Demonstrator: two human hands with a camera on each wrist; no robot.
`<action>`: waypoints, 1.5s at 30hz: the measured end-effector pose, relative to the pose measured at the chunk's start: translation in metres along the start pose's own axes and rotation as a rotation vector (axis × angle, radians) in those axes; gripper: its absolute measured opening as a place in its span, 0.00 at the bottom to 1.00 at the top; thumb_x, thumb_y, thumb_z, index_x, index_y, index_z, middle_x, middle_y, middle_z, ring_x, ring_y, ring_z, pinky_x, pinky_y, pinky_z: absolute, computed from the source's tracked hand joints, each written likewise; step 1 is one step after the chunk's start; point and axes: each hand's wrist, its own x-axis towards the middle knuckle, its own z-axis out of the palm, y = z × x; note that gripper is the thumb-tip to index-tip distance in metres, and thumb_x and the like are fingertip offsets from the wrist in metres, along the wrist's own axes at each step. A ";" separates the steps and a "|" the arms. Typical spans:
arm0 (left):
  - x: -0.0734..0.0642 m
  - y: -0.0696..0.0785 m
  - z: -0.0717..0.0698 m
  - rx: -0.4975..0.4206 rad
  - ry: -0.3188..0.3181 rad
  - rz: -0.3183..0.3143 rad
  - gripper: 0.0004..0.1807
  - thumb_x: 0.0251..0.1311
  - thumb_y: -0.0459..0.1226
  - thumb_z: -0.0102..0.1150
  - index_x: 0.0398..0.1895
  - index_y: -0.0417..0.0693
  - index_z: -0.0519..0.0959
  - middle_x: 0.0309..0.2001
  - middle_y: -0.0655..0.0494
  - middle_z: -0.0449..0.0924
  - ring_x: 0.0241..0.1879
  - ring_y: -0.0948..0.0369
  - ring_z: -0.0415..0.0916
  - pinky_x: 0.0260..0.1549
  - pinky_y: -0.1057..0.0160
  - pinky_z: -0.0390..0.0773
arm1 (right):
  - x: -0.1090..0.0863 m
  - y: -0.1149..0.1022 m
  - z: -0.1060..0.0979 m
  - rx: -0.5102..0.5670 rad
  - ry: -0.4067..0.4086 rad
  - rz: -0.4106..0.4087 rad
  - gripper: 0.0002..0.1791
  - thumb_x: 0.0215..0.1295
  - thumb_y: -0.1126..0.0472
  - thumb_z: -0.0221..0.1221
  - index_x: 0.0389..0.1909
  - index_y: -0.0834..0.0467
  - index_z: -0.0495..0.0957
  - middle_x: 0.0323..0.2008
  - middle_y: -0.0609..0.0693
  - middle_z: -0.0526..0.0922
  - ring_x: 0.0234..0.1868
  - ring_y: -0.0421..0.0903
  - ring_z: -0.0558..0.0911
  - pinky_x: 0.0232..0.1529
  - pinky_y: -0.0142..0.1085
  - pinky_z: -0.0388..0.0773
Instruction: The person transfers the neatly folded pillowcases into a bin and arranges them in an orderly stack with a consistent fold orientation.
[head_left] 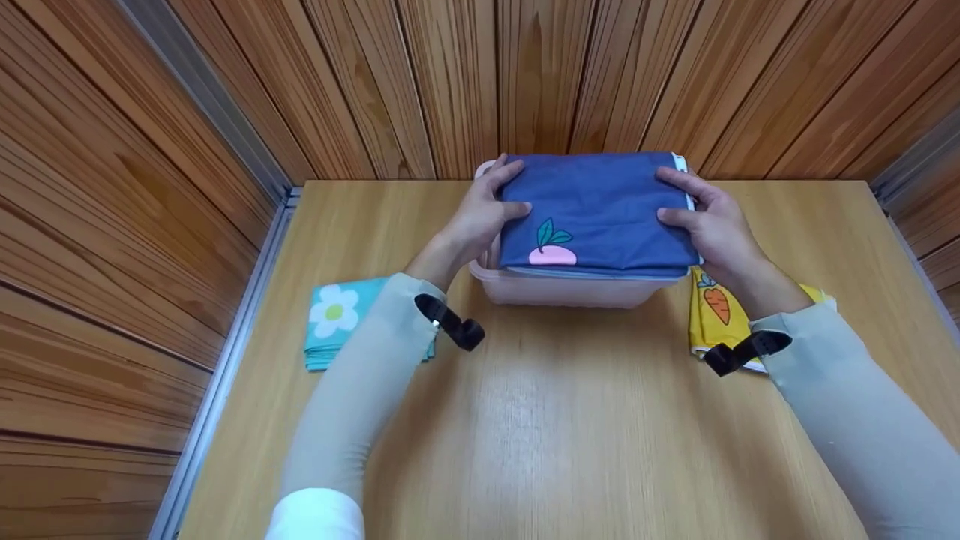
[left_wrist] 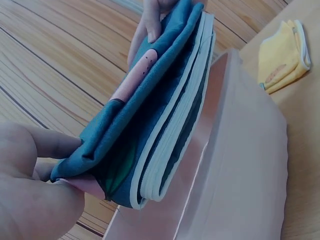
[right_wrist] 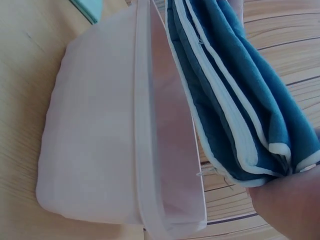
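Note:
A folded navy blue cloth (head_left: pixel 600 202) with white edging and a pink fruit print is held over a translucent pinkish plastic box (head_left: pixel 570 292). My left hand (head_left: pixel 480 210) grips its left edge, thumb on top. On the opposite edge, my right hand (head_left: pixel 716 225) pinches the layers the same way. In the left wrist view the stacked folds of the cloth (left_wrist: pixel 135 110) show above the box rim, slightly apart from it. The right wrist view shows the box (right_wrist: pixel 100 135) from the side, with the cloth (right_wrist: pixel 225 95) over its opening. Most of the box's inside is hidden.
A folded turquoise cloth (head_left: pixel 334 311) with a white flower lies left on the wooden table (head_left: pixel 525 435), partly behind my left forearm. To the right lies a yellow cloth (head_left: pixel 709 319) with a carrot print, partly under my right forearm. A wood-panelled wall (head_left: pixel 450 82) stands close behind the box.

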 end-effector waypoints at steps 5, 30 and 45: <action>0.007 0.000 0.001 0.012 0.020 -0.022 0.35 0.70 0.25 0.54 0.79 0.48 0.61 0.83 0.59 0.42 0.81 0.55 0.39 0.76 0.59 0.48 | 0.009 0.000 -0.001 -0.088 0.016 0.000 0.32 0.75 0.70 0.52 0.78 0.52 0.63 0.83 0.51 0.38 0.81 0.54 0.40 0.77 0.50 0.43; 0.039 -0.008 0.006 0.031 0.055 -0.094 0.36 0.69 0.21 0.50 0.79 0.47 0.60 0.83 0.59 0.40 0.81 0.54 0.39 0.74 0.57 0.55 | 0.046 0.006 -0.002 -0.237 0.015 0.071 0.34 0.76 0.73 0.45 0.80 0.52 0.58 0.83 0.54 0.39 0.81 0.53 0.40 0.78 0.51 0.44; 0.042 -0.021 0.008 0.106 0.088 -0.197 0.35 0.70 0.22 0.47 0.79 0.52 0.61 0.82 0.64 0.44 0.80 0.53 0.44 0.74 0.50 0.57 | 0.056 0.023 0.008 -0.290 0.007 0.112 0.34 0.74 0.75 0.40 0.79 0.56 0.58 0.82 0.56 0.42 0.81 0.53 0.44 0.79 0.51 0.41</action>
